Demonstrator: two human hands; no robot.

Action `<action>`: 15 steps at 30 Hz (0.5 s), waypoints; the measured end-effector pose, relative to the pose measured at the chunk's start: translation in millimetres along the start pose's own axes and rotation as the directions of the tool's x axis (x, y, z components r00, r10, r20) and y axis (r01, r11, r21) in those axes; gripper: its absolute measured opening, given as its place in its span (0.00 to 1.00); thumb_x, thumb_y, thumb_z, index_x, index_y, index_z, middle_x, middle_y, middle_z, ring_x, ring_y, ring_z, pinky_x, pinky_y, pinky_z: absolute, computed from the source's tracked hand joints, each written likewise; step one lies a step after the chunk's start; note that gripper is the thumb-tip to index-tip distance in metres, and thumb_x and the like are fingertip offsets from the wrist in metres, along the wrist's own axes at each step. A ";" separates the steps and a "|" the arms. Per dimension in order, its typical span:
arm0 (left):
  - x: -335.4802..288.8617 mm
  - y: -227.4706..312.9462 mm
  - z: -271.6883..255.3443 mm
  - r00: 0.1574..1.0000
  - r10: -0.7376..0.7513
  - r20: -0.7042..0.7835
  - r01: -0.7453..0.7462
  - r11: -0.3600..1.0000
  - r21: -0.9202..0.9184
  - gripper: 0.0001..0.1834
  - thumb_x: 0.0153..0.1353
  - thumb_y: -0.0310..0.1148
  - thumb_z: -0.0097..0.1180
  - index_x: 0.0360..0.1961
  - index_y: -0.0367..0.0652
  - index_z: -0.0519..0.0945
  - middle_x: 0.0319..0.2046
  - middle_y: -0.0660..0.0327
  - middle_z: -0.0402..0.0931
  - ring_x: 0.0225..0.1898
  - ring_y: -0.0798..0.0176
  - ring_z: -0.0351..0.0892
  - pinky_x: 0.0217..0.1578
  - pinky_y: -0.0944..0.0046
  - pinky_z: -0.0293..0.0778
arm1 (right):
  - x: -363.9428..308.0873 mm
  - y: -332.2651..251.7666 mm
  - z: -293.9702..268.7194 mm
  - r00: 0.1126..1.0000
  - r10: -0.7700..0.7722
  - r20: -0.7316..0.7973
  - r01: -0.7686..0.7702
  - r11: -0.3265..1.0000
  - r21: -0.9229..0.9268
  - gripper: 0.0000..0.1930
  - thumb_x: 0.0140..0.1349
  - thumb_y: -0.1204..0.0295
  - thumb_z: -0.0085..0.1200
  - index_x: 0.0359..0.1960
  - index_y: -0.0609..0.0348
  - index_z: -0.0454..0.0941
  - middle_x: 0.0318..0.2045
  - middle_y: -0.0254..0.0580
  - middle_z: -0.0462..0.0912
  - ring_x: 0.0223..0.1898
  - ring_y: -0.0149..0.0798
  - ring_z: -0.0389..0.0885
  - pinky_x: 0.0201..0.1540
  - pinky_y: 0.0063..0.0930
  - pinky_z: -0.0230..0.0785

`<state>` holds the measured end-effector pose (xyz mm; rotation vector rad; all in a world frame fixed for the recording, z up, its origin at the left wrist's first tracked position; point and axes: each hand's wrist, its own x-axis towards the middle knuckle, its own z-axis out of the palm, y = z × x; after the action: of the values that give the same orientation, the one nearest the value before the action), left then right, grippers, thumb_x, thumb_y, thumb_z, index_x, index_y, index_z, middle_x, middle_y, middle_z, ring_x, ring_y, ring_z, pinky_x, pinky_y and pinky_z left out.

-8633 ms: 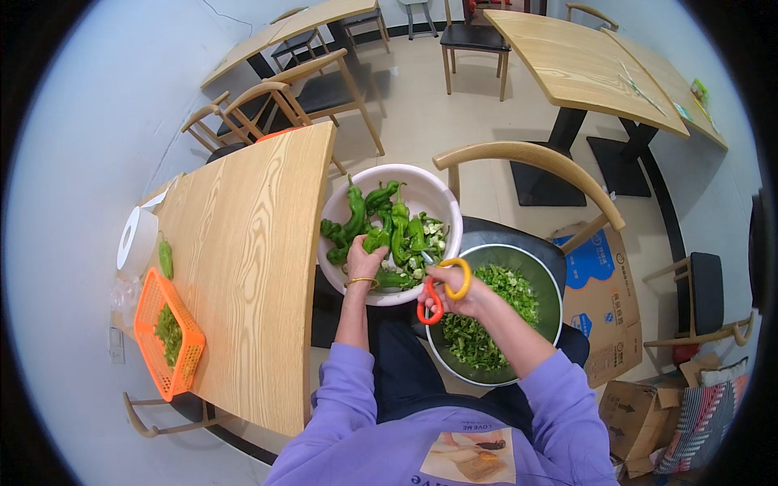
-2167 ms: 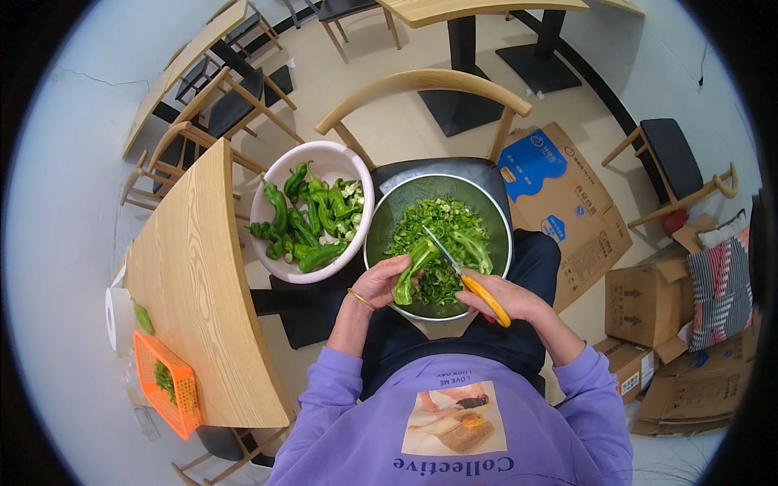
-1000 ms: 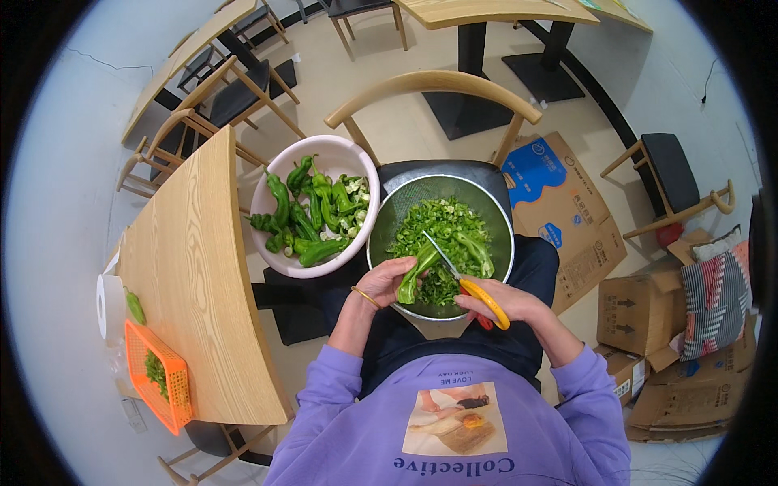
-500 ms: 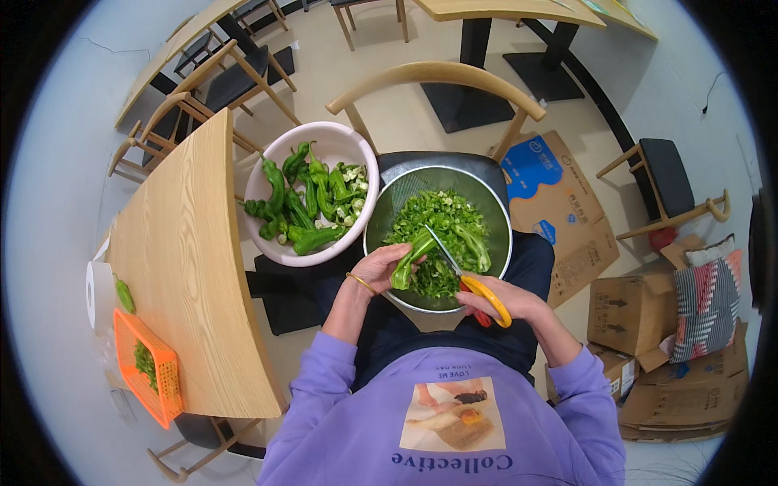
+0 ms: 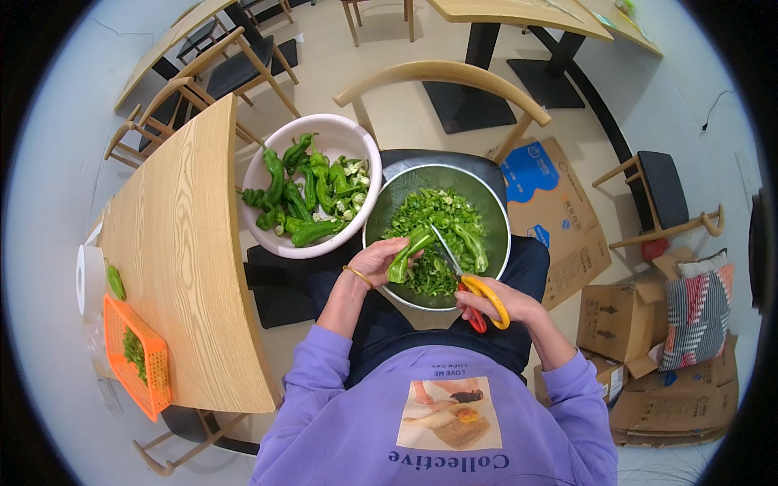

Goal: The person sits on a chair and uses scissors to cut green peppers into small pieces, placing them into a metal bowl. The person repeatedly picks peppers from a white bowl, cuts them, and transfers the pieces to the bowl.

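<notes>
My left hand [image 5: 374, 266] is closed around a green pepper [image 5: 399, 266], its cut end pointing toward the scissors. My right hand [image 5: 512, 306] grips the yellow and red handles of the scissors [image 5: 495, 303]. Their metal blades reach up and left beside the pepper's far end. Both hands work over the near part of a round metal strainer bowl [image 5: 508, 247], which is partly filled with chopped green pepper [image 5: 428, 204]. A longer split pepper piece [image 5: 472, 247] lies on the chopped bits, to the right of the blades.
Left of the bowl, a pale pink basin [image 5: 251, 217] holds whole green peppers [image 5: 314, 232] and cut-off stem ends. The bowl rests on a black chair seat [image 5: 399, 159]. An orange basket [image 5: 159, 360] stands on the wooden table [image 5: 190, 267]. Cardboard [image 5: 577, 243] lies on the floor at right.
The view has shifted slightly. The scissors' tips sit a little farther from the pepper's end, and the pepper is slightly more to the left. Both hands keep their grips.
</notes>
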<state>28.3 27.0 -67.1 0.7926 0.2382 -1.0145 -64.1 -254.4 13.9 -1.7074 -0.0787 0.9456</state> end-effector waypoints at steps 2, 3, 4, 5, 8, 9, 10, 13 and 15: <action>1.3 -0.6 2.4 1.000 0.018 -0.016 -0.017 1.000 0.012 0.21 0.66 0.40 0.61 0.56 0.40 0.78 0.46 0.54 0.83 0.38 0.65 0.81 0.39 0.65 0.80 | 0.9 2.9 -1.1 0.999 -0.030 0.022 0.032 0.995 -0.097 0.20 0.72 0.55 0.50 0.42 0.63 0.72 0.27 0.41 0.82 0.30 0.35 0.85 0.34 0.28 0.76; 1.6 -1.5 3.7 1.000 0.005 -0.002 -0.005 1.000 0.028 0.20 0.67 0.40 0.61 0.55 0.39 0.78 0.46 0.54 0.83 0.38 0.66 0.82 0.38 0.66 0.80 | 2.1 3.5 -1.1 0.998 -0.065 0.010 0.065 0.993 -0.102 0.20 0.72 0.55 0.50 0.44 0.63 0.72 0.25 0.41 0.81 0.27 0.34 0.83 0.31 0.28 0.75; 2.0 -2.7 4.8 1.000 -0.005 0.019 0.004 0.999 0.039 0.20 0.67 0.39 0.60 0.54 0.39 0.79 0.45 0.55 0.83 0.38 0.67 0.82 0.38 0.68 0.81 | 3.6 3.5 -0.6 0.996 -0.089 0.003 0.089 0.990 -0.109 0.20 0.72 0.55 0.50 0.47 0.62 0.71 0.24 0.40 0.80 0.24 0.34 0.81 0.29 0.28 0.74; 2.4 -3.6 5.6 0.997 -0.004 0.073 0.001 0.999 0.043 0.19 0.68 0.39 0.60 0.54 0.38 0.79 0.45 0.55 0.83 0.39 0.68 0.83 0.37 0.69 0.81 | 4.7 2.8 0.0 0.994 -0.113 -0.004 0.112 0.987 -0.115 0.20 0.72 0.54 0.51 0.49 0.62 0.71 0.22 0.39 0.79 0.21 0.33 0.79 0.26 0.27 0.73; 3.0 -4.5 5.4 1.000 -0.023 0.007 0.023 0.997 0.071 0.21 0.66 0.41 0.62 0.54 0.40 0.80 0.46 0.55 0.83 0.38 0.66 0.82 0.38 0.66 0.80 | 5.0 -1.8 4.2 0.988 -0.147 -0.049 0.141 0.985 -0.104 0.20 0.71 0.55 0.51 0.49 0.61 0.71 0.22 0.39 0.78 0.20 0.33 0.78 0.25 0.28 0.72; 2.3 -3.6 4.2 0.999 -0.036 -0.003 0.036 0.997 0.069 0.21 0.66 0.41 0.62 0.54 0.40 0.79 0.46 0.55 0.83 0.38 0.66 0.82 0.36 0.66 0.80 | 4.4 -3.7 4.9 0.987 -0.147 -0.071 0.132 0.973 -0.188 0.19 0.72 0.55 0.51 0.46 0.61 0.72 0.23 0.39 0.80 0.23 0.34 0.80 0.27 0.29 0.73; 1.4 -1.2 2.4 0.999 -0.049 0.008 0.048 0.997 0.059 0.21 0.66 0.41 0.62 0.54 0.40 0.79 0.46 0.55 0.83 0.37 0.66 0.82 0.35 0.66 0.80 | 3.3 -5.5 4.9 0.984 -0.150 -0.094 0.119 0.955 -0.272 0.18 0.72 0.55 0.51 0.44 0.61 0.72 0.24 0.40 0.81 0.25 0.35 0.81 0.30 0.29 0.74; -0.1 0.7 0.8 0.999 -0.045 -0.004 0.045 0.998 0.033 0.21 0.66 0.41 0.62 0.54 0.41 0.79 0.46 0.56 0.83 0.36 0.67 0.82 0.32 0.66 0.80 | -2.3 -6.9 2.2 0.996 -0.051 -0.075 0.032 0.973 -0.229 0.19 0.72 0.55 0.51 0.44 0.61 0.72 0.23 0.40 0.80 0.22 0.34 0.80 0.27 0.28 0.73; 0.2 1.8 1.2 1.000 -0.025 -0.007 0.025 1.000 0.013 0.20 0.66 0.41 0.61 0.54 0.40 0.79 0.45 0.56 0.83 0.37 0.68 0.82 0.34 0.67 0.80 | -3.4 -4.6 0.8 0.999 -0.022 -0.032 0.018 0.991 -0.132 0.19 0.71 0.55 0.51 0.45 0.61 0.71 0.21 0.40 0.79 0.19 0.32 0.78 0.23 0.27 0.71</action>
<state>29.7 26.6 -65.5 0.8067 0.2477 -1.0378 -65.1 -253.7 19.6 -1.8401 -0.1391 0.9139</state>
